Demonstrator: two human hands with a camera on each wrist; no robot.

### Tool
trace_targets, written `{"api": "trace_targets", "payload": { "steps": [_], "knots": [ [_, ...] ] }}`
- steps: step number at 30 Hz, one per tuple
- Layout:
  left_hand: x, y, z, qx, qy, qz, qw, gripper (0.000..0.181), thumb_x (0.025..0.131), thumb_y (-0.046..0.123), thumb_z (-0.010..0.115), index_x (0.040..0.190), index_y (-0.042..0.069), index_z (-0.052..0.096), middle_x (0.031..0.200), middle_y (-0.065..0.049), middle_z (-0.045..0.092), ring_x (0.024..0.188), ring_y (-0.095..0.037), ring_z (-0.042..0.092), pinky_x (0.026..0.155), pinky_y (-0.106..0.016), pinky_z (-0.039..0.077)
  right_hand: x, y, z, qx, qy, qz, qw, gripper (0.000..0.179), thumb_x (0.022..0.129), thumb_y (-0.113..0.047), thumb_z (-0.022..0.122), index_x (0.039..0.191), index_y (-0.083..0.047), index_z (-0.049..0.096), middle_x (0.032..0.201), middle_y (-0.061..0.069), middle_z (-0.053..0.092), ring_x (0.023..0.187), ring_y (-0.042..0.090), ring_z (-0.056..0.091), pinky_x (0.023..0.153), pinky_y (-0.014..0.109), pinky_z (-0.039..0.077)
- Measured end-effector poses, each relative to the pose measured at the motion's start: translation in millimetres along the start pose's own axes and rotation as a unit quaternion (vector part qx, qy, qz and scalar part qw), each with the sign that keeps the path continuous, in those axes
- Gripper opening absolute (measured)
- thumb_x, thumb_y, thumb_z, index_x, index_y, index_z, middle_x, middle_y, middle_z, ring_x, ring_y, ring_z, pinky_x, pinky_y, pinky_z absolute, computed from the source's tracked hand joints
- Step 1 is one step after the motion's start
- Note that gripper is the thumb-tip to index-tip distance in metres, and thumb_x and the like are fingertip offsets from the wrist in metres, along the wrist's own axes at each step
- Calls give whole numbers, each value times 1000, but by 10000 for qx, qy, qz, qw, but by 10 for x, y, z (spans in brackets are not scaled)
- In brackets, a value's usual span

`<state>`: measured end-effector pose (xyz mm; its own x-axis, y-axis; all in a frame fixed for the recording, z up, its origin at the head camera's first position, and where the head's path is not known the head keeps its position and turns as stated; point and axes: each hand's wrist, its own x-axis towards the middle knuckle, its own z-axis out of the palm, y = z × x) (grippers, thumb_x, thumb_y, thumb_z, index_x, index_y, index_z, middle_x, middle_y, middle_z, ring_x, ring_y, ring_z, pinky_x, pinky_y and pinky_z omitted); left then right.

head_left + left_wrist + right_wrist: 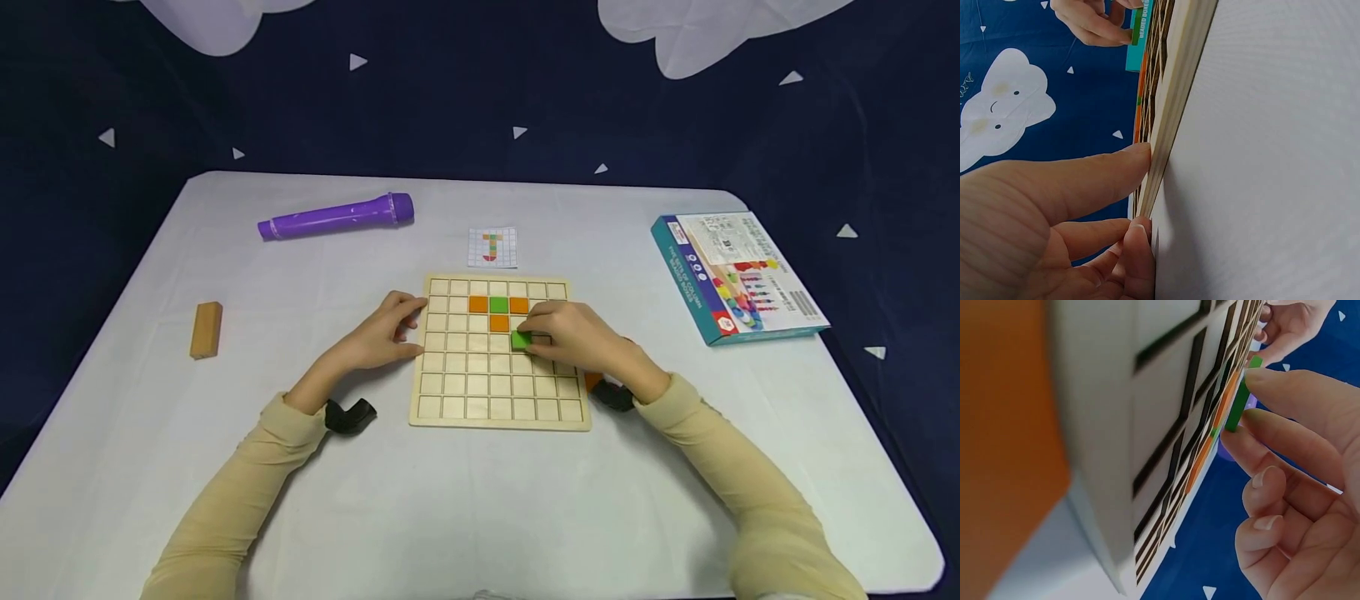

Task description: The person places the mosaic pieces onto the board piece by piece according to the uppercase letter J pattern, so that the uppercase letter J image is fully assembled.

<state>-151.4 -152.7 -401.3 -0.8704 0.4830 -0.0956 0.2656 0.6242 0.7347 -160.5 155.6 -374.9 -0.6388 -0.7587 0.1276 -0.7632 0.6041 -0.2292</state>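
Observation:
A wooden grid board [455, 407] lies on the table. Orange and green square tiles fill some of its upper cells: an orange tile [478, 304], a green one [498, 305] and another orange one [519, 306] in a row, with an orange tile [498, 323] below the green. My right hand [573, 333] pinches a green square tile [1242, 397] between thumb and fingertips, tilted close over the board. At the board's left edge, my left hand [380, 331] rests with thumb and fingertips spread along the rim.
Behind the board lies a small pattern card [492, 247]. A purple microphone-shaped stick [337, 218] is at back left, a wooden block [206, 331] at left, a flat game box [738, 275] at right. An orange piece [593, 381] shows beside the board's right edge, partly hidden.

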Motion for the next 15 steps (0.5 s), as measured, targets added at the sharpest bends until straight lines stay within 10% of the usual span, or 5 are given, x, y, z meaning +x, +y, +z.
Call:
{"api": "trace_targets", "payload": {
  "steps": [15],
  "knots": [
    [-4,7,5,65,-3,43,10000,73,82,7,68,142,-8,30,126,-21,38,92,-21,46,76,-25,41,140,-98,53,-109,-207,-132,9996,16,78,-18,74,92,-9,74,86,2,67,76,12,60,69,28,52]
  ]
}}
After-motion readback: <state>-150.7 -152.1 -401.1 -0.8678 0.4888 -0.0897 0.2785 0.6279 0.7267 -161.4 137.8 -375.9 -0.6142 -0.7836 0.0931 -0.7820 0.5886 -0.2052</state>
